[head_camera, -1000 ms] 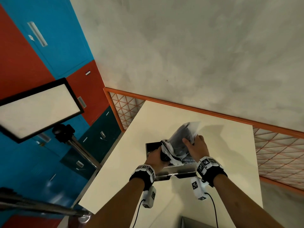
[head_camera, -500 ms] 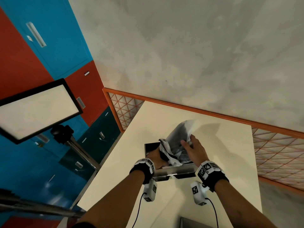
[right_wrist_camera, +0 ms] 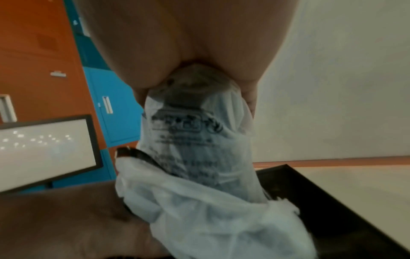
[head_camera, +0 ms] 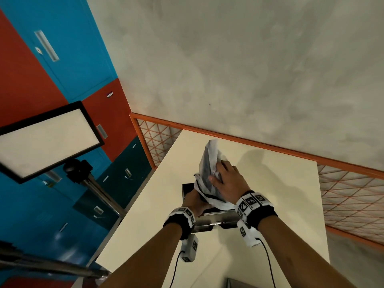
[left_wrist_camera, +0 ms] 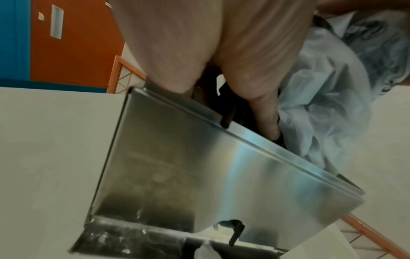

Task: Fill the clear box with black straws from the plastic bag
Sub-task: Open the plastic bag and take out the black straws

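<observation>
The plastic bag (head_camera: 209, 173) stands upended over the box (left_wrist_camera: 221, 175) on the surface (head_camera: 280, 204). Your right hand (head_camera: 228, 181) grips its upper body; your left hand (head_camera: 196, 201) curls round the mouth. Squeeze downward steadily, guiding straws (left_wrist_camera: 228, 117) inside the rim.

place: I read it as a staged recording room
evidence: light panel (head_camera: 44, 140) on stand, coloured lockers (head_camera: 62, 59), white table (head_camera: 280, 183)

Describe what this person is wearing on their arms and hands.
Both forearms are bare, with no sleeves or gloves. The left hand and right hand each have a black wristband ringed with white blocks printed with black square markers. A white marked camera module hangs under each wrist, trailing a thin black cable.
</observation>
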